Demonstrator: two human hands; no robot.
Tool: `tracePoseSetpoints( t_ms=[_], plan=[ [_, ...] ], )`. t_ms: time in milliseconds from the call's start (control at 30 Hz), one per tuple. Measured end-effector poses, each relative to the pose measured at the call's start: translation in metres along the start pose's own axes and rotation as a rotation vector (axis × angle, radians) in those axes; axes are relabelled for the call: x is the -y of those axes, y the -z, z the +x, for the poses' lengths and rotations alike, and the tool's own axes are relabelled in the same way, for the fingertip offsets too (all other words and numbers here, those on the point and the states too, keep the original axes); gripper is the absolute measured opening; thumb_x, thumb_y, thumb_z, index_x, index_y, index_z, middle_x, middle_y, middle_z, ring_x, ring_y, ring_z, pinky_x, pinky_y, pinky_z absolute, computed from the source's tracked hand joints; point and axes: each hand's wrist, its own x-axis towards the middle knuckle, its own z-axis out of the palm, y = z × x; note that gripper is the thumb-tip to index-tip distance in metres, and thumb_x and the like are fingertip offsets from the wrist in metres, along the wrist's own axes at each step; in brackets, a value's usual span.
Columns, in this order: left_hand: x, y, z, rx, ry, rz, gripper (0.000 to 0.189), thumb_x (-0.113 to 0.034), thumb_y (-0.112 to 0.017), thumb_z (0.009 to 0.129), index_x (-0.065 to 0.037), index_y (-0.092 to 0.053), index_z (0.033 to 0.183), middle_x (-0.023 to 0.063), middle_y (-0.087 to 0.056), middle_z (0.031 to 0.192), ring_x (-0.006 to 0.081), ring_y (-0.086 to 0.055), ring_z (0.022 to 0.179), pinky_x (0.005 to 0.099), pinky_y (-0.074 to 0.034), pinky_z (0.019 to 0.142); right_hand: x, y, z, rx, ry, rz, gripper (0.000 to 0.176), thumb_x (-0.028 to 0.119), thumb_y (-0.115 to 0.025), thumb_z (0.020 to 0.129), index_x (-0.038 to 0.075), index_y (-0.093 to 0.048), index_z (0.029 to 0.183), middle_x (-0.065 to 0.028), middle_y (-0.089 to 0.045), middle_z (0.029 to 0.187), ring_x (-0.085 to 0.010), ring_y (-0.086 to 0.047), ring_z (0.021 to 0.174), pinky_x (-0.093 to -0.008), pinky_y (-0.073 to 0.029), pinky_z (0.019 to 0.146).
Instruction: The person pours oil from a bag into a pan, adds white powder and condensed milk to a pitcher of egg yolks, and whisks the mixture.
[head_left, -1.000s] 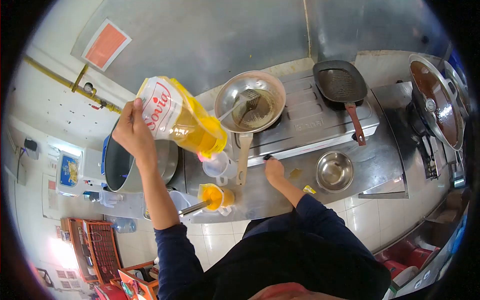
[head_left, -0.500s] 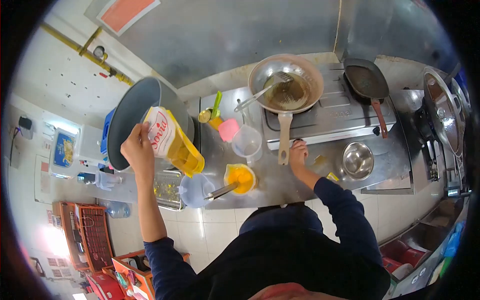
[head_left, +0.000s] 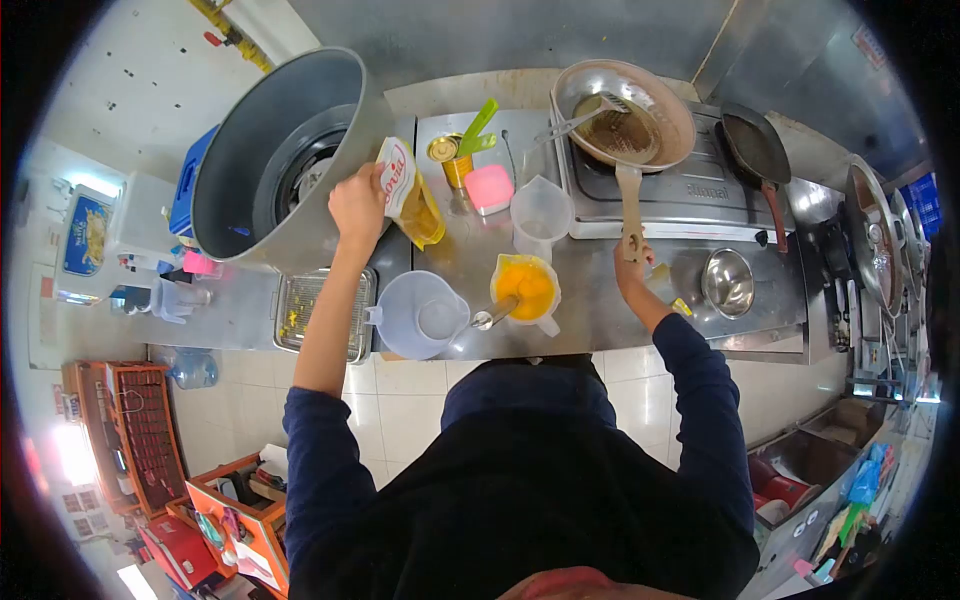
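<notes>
Pouch [head_left: 415, 205] of yellow liquid, printed in red and white, is clenched at its upper side by the left grip [head_left: 358, 203], tilted beside the wall of the big grey pot [head_left: 290, 165]; whether its bottom corner touches the worktop [head_left: 455, 270] cannot be told.

Nearest the person, along the front edge of the worktop, are a wire-topped tray [head_left: 320, 315] with yellow bits on it, partly behind the left forearm, then a translucent pitcher [head_left: 408, 318], then a measuring cup [head_left: 526, 288] of orange-yellow liquid. A metal tool [head_left: 493, 316] leans over the cup's rim, one end in the liquid. Further right, a steel bowl [head_left: 728, 284] sits near a small yellow scrap [head_left: 682, 307].

The right grip [head_left: 632, 265] is closed around the end of the frying pan's light handle, at the front of the stove [head_left: 690, 205].

Beyond the cup stand a clear jug [head_left: 541, 210], a pink-topped container [head_left: 489, 188] just beside it, and an open can [head_left: 457, 172] holding something with a bright green handle [head_left: 480, 125].

Farther back, the frying pan [head_left: 655, 115] sits on the stove, a slotted utensil [head_left: 598, 117] lying across its rim. To its right is a dark pan [head_left: 750, 150] with a reddish handle. A metal wall [head_left: 500, 35] rises behind.
</notes>
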Motion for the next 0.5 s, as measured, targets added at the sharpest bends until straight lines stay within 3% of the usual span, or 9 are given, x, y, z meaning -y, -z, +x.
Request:
tracePoseSetpoints(
  t_ms=[67, 167, 233, 300, 367, 433, 500],
  plan=[
    [0.009, -0.015, 0.004, 0.032, -0.001, 0.008, 0.018, -0.027, -0.057, 0.082, -0.011, -0.065, 0.079, 0.0184, -0.061, 0.066, 0.0376, -0.06, 0.061, 0.0467, -0.048, 0.056, 0.007, 0.01, -0.007, 0.059, 0.012, 0.089, 0.032, 0.016, -0.052, 0.079, -0.006, -0.054, 0.101, -0.0117, -0.056, 0.073, -0.0211, -0.054, 0.053, -0.0358, -0.042, 0.042],
    [0.017, -0.033, 0.003, 0.108, -0.052, 0.055, 0.016, -0.026, -0.059, 0.079, -0.01, -0.065, 0.082, 0.0187, -0.062, 0.068, 0.0373, -0.061, 0.064, 0.0475, -0.049, 0.059, 0.015, 0.03, -0.032, 0.169, 0.019, 0.326, 0.041, 0.014, -0.052, 0.079, -0.007, -0.049, 0.114, -0.0093, -0.06, 0.071, -0.0196, -0.061, 0.056, -0.0332, -0.046, 0.042],
    [0.022, -0.044, 0.003, 0.131, -0.095, 0.029, 0.015, -0.024, -0.059, 0.079, -0.01, -0.064, 0.081, 0.0179, -0.062, 0.07, 0.0362, -0.062, 0.066, 0.0466, -0.049, 0.059, 0.013, 0.029, -0.039, 0.063, -0.014, 0.517, 0.04, 0.016, -0.053, 0.08, -0.004, -0.047, 0.114, -0.0076, -0.063, 0.07, -0.0186, -0.063, 0.055, -0.0309, -0.049, 0.045],
    [0.026, -0.056, 0.002, 0.081, -0.073, 0.034, 0.021, -0.029, -0.055, 0.083, -0.01, -0.066, 0.081, 0.0174, -0.061, 0.066, 0.0377, -0.061, 0.063, 0.048, -0.048, 0.057, 0.007, 0.027, -0.04, 0.273, -0.065, 0.57, 0.038, 0.017, -0.049, 0.083, -0.004, -0.042, 0.114, -0.0133, -0.063, 0.077, -0.0257, -0.065, 0.063, -0.0363, -0.053, 0.054],
    [0.031, -0.057, -0.001, 0.2, -0.103, 0.037, 0.02, -0.026, -0.058, 0.08, -0.008, -0.064, 0.086, 0.0147, -0.063, 0.076, 0.0343, -0.061, 0.069, 0.0462, -0.048, 0.059, 0.0, 0.004, -0.035, 0.292, -0.082, 0.48, 0.044, 0.023, -0.048, 0.086, -0.004, -0.036, 0.119, -0.016, -0.064, 0.081, -0.0287, -0.065, 0.065, -0.0371, -0.053, 0.058],
    [0.033, -0.06, -0.006, 0.259, 0.008, 0.025, 0.035, -0.039, -0.06, 0.078, -0.006, -0.066, 0.085, 0.0173, -0.066, 0.083, 0.0321, -0.065, 0.072, 0.0427, -0.053, 0.064, -0.015, 0.017, -0.024, 0.322, -0.207, 0.549, 0.052, 0.032, -0.049, 0.088, -0.004, -0.032, 0.121, -0.0172, -0.064, 0.083, -0.0308, -0.065, 0.069, -0.0381, -0.054, 0.061],
    [0.039, -0.066, -0.014, 0.132, -0.071, 0.001, 0.022, -0.026, -0.059, 0.077, -0.007, -0.064, 0.07, 0.0156, -0.064, 0.067, 0.0339, -0.063, 0.062, 0.0433, -0.051, 0.059, -0.018, -0.005, -0.016, 0.179, -0.162, 0.471, 0.059, 0.04, -0.048, 0.088, -0.005, -0.029, 0.122, -0.017, -0.064, 0.082, -0.0315, -0.066, 0.073, -0.0391, -0.054, 0.063]
  ],
)
